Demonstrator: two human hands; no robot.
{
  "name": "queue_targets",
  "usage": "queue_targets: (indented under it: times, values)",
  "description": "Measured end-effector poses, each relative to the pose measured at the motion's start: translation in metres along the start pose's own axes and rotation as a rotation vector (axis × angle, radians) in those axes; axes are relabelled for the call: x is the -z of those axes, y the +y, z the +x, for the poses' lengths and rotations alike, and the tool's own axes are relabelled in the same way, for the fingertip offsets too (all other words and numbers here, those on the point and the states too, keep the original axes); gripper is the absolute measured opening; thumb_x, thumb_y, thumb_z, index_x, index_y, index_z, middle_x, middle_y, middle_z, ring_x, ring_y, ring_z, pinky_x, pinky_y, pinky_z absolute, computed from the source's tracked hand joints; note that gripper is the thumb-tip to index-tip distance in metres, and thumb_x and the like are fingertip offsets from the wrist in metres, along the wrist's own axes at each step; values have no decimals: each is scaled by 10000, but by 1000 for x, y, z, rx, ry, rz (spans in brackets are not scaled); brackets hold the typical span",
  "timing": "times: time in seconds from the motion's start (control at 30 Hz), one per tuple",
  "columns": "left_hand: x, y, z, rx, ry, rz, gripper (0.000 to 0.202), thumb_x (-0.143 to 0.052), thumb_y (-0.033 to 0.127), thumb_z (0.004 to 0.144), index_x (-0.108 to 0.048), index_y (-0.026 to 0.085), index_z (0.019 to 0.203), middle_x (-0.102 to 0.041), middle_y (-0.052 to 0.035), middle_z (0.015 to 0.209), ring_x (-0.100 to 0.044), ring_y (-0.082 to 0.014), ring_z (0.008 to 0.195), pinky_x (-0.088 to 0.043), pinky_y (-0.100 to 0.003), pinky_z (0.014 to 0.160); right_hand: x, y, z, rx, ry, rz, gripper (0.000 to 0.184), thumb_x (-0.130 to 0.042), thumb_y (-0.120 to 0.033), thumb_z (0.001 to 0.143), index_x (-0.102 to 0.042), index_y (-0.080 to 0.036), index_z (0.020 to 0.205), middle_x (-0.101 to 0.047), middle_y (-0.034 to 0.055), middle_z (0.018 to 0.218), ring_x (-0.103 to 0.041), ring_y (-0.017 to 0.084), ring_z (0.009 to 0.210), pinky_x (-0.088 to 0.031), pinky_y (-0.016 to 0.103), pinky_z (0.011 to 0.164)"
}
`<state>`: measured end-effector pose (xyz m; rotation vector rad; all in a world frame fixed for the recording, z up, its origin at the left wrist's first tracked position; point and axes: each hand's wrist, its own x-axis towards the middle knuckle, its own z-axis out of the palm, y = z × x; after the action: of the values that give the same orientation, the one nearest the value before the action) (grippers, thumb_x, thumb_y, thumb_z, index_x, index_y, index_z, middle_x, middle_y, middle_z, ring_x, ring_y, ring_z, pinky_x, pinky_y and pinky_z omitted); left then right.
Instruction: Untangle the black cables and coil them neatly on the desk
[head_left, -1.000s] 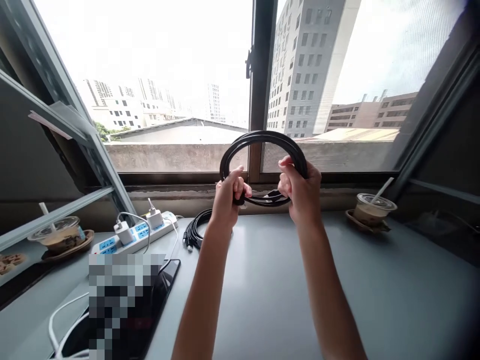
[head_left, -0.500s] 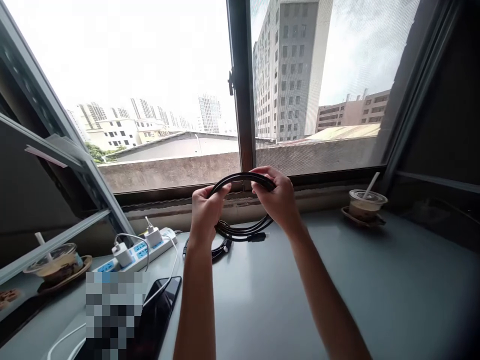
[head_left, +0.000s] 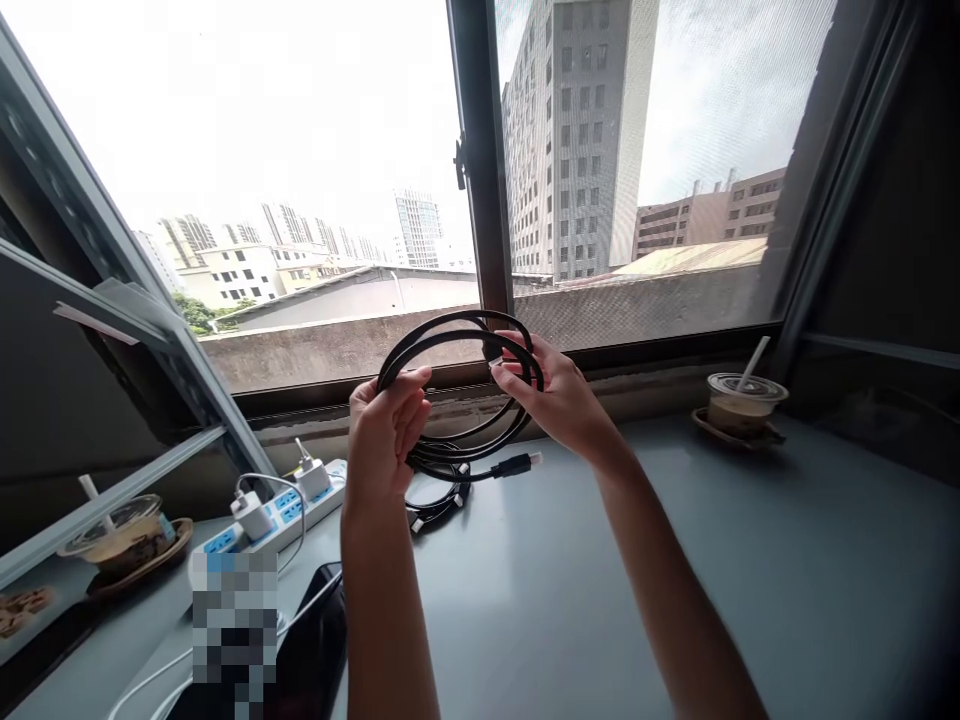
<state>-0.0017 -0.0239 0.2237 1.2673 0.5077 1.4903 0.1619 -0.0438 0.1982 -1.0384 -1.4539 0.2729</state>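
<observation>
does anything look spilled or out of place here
No spill shows. Oddest is the pixelated patch at lower left, hiding what lies there. A plug also juts from the coiled black cable held in the left hand and right hand.

Black cable coil (head_left: 480, 453) in both hands (head_left: 561, 396)

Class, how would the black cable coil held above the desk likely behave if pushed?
The black cable coil would probably flex springily, since its loops hold rounded arcs in midair. Its strands may slip apart, as they already spread at the top. Its free connector might wobble, jutting out unsupported.
</observation>
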Motion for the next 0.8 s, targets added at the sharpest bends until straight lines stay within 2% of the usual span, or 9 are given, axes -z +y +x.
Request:
queue_targets:
  times: [0.07,0.2,0.43,0.6,0.8]
  values:
    - [0,1,-1,-21,-4,-8,483,-646,130,594,-218,159,371,-197,102,273,-144,8,223,-41,-195,295,1,0,1,-23,-9,3,367,-580,-340,789,-558,-212,1133,-647,39,967,-609,178,888,-473,306,782]
    - [-2,1,-1,-74,38,-33,478,-634,123,615,-215,163,390,-208,104,272,-137,3,228,-49,-194,292,5,-3,1,-89,-94,71,329,-585,-450,780,-624,-159,928,-635,28,796,-613,151,731,-460,260,669]
    - [7,-8,9,-83,98,57,528,-681,232,653,-229,174,387,-207,101,271,-161,-11,229,-50,-213,290,10,-13,-5,0,-156,114,393,-629,-526,715,-593,-141,644,-554,6,624,-514,103,590,-360,216,521]
    - [16,-12,15,-16,76,111,526,-718,312,646,-260,179,425,-219,107,287,-162,-11,239,-48,-218,299,5,-15,-6,2,-163,98,424,-623,-549,707,-612,-135,614,-554,8,594,-517,107,582,-334,212,493]
    - [20,-13,16,-92,78,137,505,-732,392,630,-301,186,464,-221,113,302,-166,-16,243,-48,-231,307,0,-12,-4,0,-137,134,410,-601,-532,741,-656,-139,641,-609,30,610,-556,123,592,-379,220,511]
